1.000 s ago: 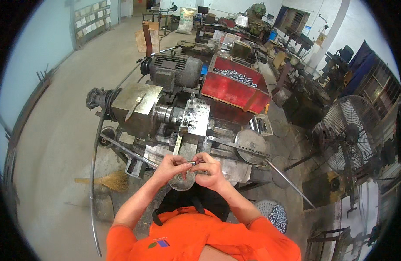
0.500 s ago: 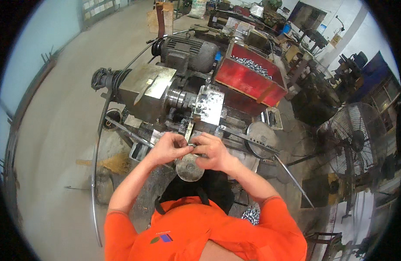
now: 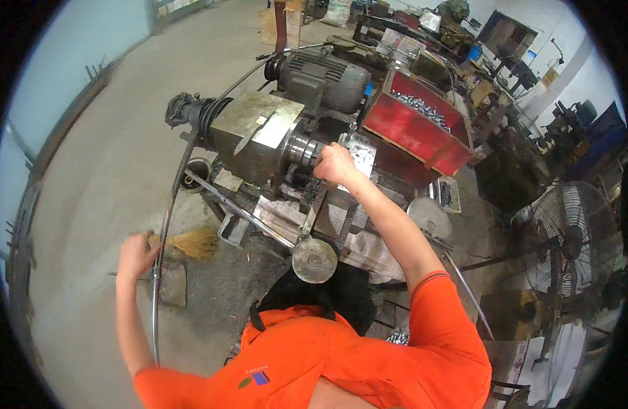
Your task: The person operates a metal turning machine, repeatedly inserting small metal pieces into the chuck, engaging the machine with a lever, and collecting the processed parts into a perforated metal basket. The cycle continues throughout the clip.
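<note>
My left hand [image 3: 136, 256] is at the long metal rod [image 3: 155, 313] on the left, fingers curved and apart beside it; whether they touch it is unclear. My right hand [image 3: 335, 164] reaches over the lathe-like machine, closed right at the front of the round metal chuck [image 3: 302, 150]. What its fingers hold, if anything, is hidden. Just right of that hand lies the shiny metal block [image 3: 359, 155] of the machine, partly covered by my wrist. Below, a round metal disc [image 3: 314, 260] sits in front of my lap.
A red bin [image 3: 412, 134] of small metal parts stands behind the machine, beside the motor [image 3: 325, 80]. A broom [image 3: 194, 243] lies on the floor at left. To the right are a round plate [image 3: 430, 219] and a large fan [image 3: 566, 235].
Both hands were together above the disc, fingers on a small metal piece. Now they are apart: the left has swung out to the rod, the right has moved forward to the chuck.
</note>
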A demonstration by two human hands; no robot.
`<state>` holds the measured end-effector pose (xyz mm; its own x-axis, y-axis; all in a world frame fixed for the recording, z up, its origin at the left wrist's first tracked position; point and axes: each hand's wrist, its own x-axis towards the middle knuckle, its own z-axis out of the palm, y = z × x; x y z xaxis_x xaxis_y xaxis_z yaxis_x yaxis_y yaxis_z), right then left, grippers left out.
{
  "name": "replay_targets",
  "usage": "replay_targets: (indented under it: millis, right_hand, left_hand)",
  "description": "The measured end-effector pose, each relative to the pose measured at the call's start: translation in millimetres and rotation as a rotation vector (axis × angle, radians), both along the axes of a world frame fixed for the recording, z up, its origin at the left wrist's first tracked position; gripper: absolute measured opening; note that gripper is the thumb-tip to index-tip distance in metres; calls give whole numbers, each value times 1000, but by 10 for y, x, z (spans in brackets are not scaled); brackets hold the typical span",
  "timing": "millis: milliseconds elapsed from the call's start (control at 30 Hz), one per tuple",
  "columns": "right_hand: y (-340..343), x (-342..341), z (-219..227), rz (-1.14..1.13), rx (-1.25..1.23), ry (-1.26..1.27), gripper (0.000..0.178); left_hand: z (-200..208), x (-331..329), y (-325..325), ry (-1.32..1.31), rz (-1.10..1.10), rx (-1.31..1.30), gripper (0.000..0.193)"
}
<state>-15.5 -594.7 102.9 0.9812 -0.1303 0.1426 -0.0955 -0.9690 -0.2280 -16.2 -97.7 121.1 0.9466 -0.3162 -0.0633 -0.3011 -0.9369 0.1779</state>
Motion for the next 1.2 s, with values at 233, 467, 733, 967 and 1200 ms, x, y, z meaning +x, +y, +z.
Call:
replay_targets:
  millis: [233, 467, 733, 967, 1200]
  right_hand:
    - [-11, 75, 8, 185, 7, 13, 27]
    - [-25, 47, 29, 189, 11, 42, 28]
    - [12, 51, 40, 155, 24, 23, 26]
    - [-68, -421, 228, 196, 76, -189, 33]
    - [-739, -1808, 201, -29, 158, -383, 33]
  left_hand:
    - [-744, -363, 75, 15, 259, -285, 31]
    - [-760, -198, -26, -151, 311, 168, 22]
    - [-939, 1124, 1410, -524, 83, 386, 8]
    - [-868, 1222, 864, -522, 128, -7, 24]
    - [-2532, 1090, -601, 381, 285, -494, 50]
